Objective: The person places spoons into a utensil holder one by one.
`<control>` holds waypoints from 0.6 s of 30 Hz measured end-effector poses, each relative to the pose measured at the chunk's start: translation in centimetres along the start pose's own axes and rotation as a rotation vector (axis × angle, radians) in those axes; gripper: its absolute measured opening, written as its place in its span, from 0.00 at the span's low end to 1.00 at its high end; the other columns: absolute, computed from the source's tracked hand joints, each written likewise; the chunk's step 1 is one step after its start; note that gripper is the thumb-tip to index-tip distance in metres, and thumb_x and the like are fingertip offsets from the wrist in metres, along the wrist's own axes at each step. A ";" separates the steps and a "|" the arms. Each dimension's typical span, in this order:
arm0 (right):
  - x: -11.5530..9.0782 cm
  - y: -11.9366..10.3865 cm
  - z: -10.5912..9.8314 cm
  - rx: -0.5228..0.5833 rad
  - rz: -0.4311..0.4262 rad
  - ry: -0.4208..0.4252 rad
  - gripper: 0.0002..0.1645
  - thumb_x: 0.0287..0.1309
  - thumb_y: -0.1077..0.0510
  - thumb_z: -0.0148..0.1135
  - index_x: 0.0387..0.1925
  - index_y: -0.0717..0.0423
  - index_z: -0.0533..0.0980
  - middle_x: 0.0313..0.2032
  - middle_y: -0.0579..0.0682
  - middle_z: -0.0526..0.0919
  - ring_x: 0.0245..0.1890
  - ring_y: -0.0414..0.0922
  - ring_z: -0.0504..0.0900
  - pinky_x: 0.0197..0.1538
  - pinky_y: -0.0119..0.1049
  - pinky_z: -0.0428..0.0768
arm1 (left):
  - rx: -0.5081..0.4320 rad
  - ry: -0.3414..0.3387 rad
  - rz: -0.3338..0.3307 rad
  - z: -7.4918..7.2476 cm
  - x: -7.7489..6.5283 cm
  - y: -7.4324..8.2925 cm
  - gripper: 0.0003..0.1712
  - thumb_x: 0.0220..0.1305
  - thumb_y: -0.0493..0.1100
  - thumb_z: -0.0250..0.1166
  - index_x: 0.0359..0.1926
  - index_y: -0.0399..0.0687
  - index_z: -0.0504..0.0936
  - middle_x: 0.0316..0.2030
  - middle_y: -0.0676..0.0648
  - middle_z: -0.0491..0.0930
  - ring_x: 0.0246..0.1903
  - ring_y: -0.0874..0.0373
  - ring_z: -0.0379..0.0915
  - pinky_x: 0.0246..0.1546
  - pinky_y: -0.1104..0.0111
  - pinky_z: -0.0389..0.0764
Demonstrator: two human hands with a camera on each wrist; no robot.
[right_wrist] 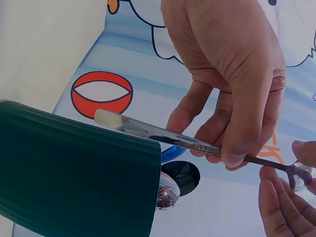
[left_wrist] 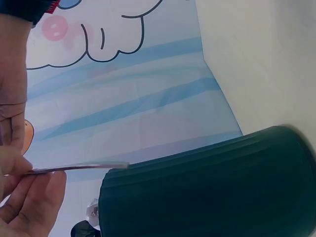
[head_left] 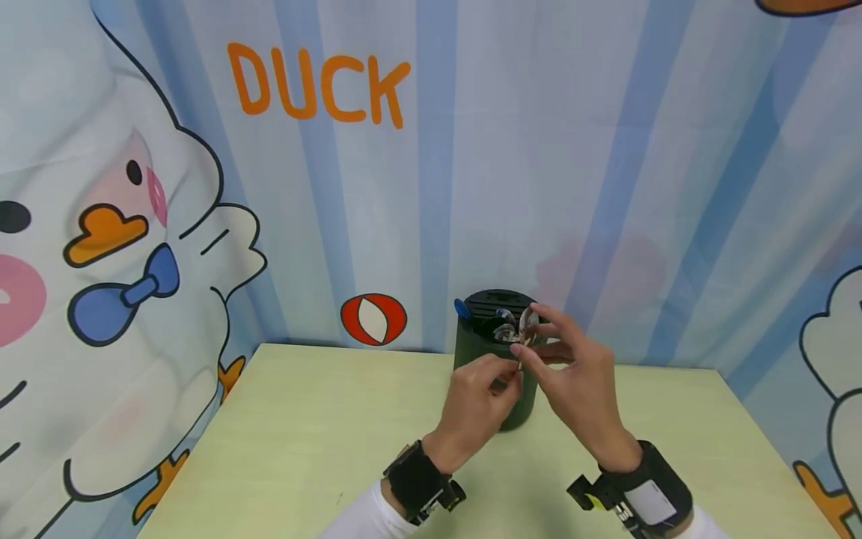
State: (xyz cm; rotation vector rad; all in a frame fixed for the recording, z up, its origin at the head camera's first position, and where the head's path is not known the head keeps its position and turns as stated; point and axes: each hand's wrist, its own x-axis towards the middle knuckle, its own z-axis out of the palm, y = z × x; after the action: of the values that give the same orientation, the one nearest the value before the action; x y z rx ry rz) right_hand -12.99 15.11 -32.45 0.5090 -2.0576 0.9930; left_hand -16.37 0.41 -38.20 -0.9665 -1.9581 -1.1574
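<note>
In the right wrist view a slim metal spoon (right_wrist: 173, 138) with a pale handle tip lies beside the rim of a dark green bin (right_wrist: 74, 163). My left hand (head_left: 481, 397) pinches its handle between thumb and fingers. Higher up, the fingers of my right hand (head_left: 582, 378) hold the spoon's head, which they partly cover. Seen edge-on in the left wrist view, the spoon handle (left_wrist: 84, 167) points toward the bin (left_wrist: 207, 192). Shiny, rounded utensil heads (head_left: 505, 329) and a blue utensil (head_left: 461, 308) stick up from the bin's opening.
The green bin stands near the back edge of a pale yellow table (head_left: 323, 434), with a dark slotted part (head_left: 498, 302) at its top. Behind hangs a blue striped curtain (head_left: 498, 150) with duck drawings.
</note>
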 end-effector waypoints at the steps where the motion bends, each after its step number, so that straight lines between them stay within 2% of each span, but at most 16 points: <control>1: 0.0 0.0 0.0 -0.003 -0.003 0.004 0.35 0.50 0.65 0.74 0.62 0.51 0.75 0.39 0.55 0.88 0.27 0.46 0.88 0.35 0.26 0.84 | 0.009 0.005 0.005 0.0 0.0 0.0 0.03 0.63 0.34 0.66 0.36 0.42 0.86 0.30 0.48 0.84 0.30 0.60 0.83 0.32 0.83 0.81; 5: 0.1 -0.1 -0.1 -0.004 -0.032 0.029 0.33 0.52 0.67 0.72 0.61 0.51 0.77 0.43 0.56 0.88 0.29 0.46 0.89 0.37 0.21 0.83 | 0.011 0.022 0.025 0.1 0.1 -0.1 0.02 0.62 0.34 0.67 0.36 0.42 0.85 0.30 0.48 0.84 0.30 0.61 0.83 0.32 0.84 0.80; 8: 0.3 -0.2 -0.1 -0.011 -0.061 0.048 0.29 0.56 0.68 0.67 0.60 0.51 0.78 0.43 0.58 0.88 0.31 0.48 0.89 0.40 0.16 0.80 | -0.034 0.020 0.021 0.0 0.4 -0.1 0.02 0.63 0.35 0.66 0.37 0.42 0.85 0.30 0.47 0.84 0.30 0.60 0.83 0.31 0.84 0.80; 11: 0.6 -0.3 -0.1 -0.025 -0.087 0.057 0.25 0.60 0.69 0.63 0.59 0.54 0.79 0.44 0.59 0.88 0.32 0.49 0.89 0.41 0.15 0.80 | -0.076 0.011 0.010 -0.1 0.8 -0.1 0.02 0.64 0.36 0.66 0.37 0.43 0.85 0.31 0.47 0.83 0.30 0.60 0.82 0.31 0.85 0.79; 18: 1.8 -0.2 -0.4 -0.025 -0.140 0.073 0.17 0.61 0.71 0.62 0.51 0.59 0.82 0.35 0.57 0.89 0.27 0.44 0.88 0.37 0.18 0.81 | -0.150 0.000 0.001 -0.1 1.7 -0.3 0.03 0.63 0.37 0.67 0.37 0.42 0.86 0.31 0.45 0.84 0.30 0.57 0.83 0.32 0.85 0.80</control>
State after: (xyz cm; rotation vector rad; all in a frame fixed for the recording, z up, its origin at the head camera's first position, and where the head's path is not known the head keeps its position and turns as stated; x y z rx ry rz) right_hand -13.78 15.29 -30.76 0.5872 -1.9388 0.8894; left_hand -17.49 0.68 -36.91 -1.0440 -1.8919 -1.3184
